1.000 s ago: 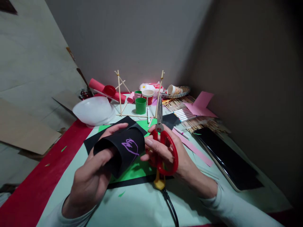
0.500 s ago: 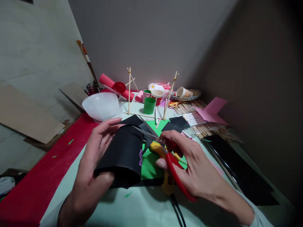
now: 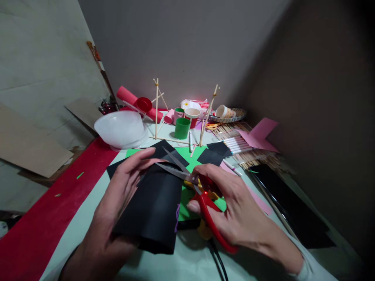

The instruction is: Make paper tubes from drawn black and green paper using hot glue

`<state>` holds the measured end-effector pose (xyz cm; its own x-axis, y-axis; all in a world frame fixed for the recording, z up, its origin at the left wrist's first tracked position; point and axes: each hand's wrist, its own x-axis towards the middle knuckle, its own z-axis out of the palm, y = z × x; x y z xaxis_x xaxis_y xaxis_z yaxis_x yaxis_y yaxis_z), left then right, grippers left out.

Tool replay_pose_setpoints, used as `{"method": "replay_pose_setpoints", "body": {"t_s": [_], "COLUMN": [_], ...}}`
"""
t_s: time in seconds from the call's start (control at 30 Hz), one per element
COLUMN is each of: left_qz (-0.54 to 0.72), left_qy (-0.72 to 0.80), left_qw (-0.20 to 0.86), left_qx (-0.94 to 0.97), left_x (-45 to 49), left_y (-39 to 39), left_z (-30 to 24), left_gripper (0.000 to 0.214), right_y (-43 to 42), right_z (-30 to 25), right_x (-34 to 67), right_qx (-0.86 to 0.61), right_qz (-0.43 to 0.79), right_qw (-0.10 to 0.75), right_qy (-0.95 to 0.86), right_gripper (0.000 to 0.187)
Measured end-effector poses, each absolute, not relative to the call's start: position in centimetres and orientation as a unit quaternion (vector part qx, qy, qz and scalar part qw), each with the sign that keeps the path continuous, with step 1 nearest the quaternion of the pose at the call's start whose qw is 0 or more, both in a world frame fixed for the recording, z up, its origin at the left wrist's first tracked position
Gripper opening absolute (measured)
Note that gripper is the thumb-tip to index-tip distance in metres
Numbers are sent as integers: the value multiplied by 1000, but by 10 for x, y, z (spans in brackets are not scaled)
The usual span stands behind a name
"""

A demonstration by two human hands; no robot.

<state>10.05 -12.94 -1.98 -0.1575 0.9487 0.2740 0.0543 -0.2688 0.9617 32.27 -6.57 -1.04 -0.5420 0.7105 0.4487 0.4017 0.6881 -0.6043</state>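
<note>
Black paper tube (image 3: 154, 203) has dipped, smoothly curved.

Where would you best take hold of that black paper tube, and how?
I'd hold the black paper tube lightly by its wall, from the left, where the left hand is. It's hollow, so a hard grip might crush it, and the open scissors in the right hand reach its far end from the right.

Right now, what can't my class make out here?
All in the head view:
Thumb tip of the left hand: hidden by the black tube.
Yellow tool: partly hidden by right hand and scissors.
Black cord: cut off by bottom edge.
Packet lettering: too small.
</note>
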Motion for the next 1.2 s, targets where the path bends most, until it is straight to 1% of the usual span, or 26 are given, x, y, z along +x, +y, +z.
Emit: {"method": "replay_pose_setpoints", "body": {"t_s": [0.13, 0.2, 0.3, 0.5, 0.57, 0.7, 0.77, 0.93, 1.1, 1.2], "left_qz": [578, 588, 601, 601, 594, 561, 557, 562, 579, 571], "left_qy": [470, 467, 468, 463, 458, 434, 430, 445, 476, 482], "left_qw": [382, 387, 412, 453, 458, 470, 465, 437, 388, 373], "left_qx": [546, 535, 500, 468, 478, 526, 537, 543, 536, 549], "left_x": [98, 97, 97, 95, 94, 92, 92, 90, 89, 87], "left_y": [-128, -125, -117, -112, -113, -108, -104, -107, -122, -125], "left_z": [-25, -24, -23, -24, -23, -13, -8, -9, -24, -28], "left_gripper": [78, 70, 50, 45, 50, 75, 80, 78, 60, 58], "right_y": [-65, -65, -66, -67, -67, -67, -67, -67, -67, -67], "right_z": [-9, -9, -10, -12, -14, -18, -19, -18, -17, -18], "right_x": [322, 322, 322, 322, 322, 324, 325, 327, 327, 328], "right_qx": [-317, -314, -308, -311, -308, -312, -314, -315, -312, -312], "right_qz": [214, 213, 209, 224, 227, 217, 207, 194, 189, 185], "right_qw": [355, 362, 370, 358, 357, 343, 335, 306, 300, 299], "right_qy": [-853, -852, -851, -852, -852, -859, -864, -877, -882, -883], "right_gripper": [18, 18, 20, 13, 15, 17, 16, 19, 16, 17]}}
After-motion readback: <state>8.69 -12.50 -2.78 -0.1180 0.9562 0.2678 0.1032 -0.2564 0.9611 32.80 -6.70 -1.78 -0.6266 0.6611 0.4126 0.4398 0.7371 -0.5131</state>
